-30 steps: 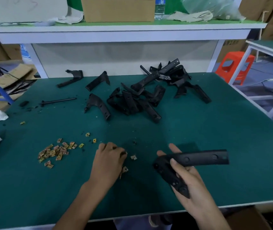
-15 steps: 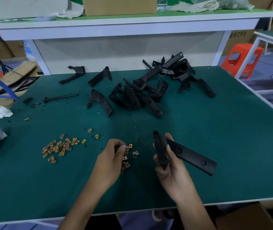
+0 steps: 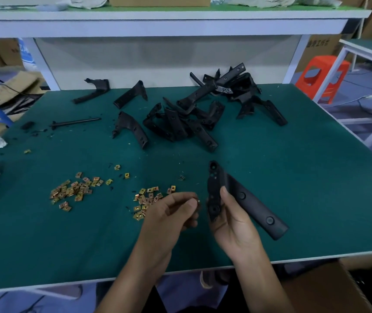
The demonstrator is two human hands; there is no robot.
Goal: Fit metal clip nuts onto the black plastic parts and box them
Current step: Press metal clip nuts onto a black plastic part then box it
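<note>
A: Where do things stand?

B: The right hand grips a long, angled black plastic bracket by its short leg, with the thumb laid across it. The bracket is lifted clear of the dark green worktop. The left hand is curled, its fingertips pinching one small brass-coloured metal clip nut just beside the bracket's lower hole. The nut is mostly hidden, so I cannot tell which way it faces.

A: What could spoil it?

B: Chiefly the nut going on skewed. If its mouth meets the edge at an angle, I'd expect it to jam or spring out of the pinch. A dropped nut could vanish among the scattered brass clip nuts just under that hand, or go off the near edge.

A: And the bracket?

B: It's held at one end only, so the long leg may swing under the push and throw nut and hole out of line. The thumb is also near the fitting spot and could get nipped.

A: Boxing?

B: The brown cardboard box sits below the worktop's near right corner. On the heap of black plastic parts at the back I can make out hardly any nuts, so plenty likely remains.
</note>
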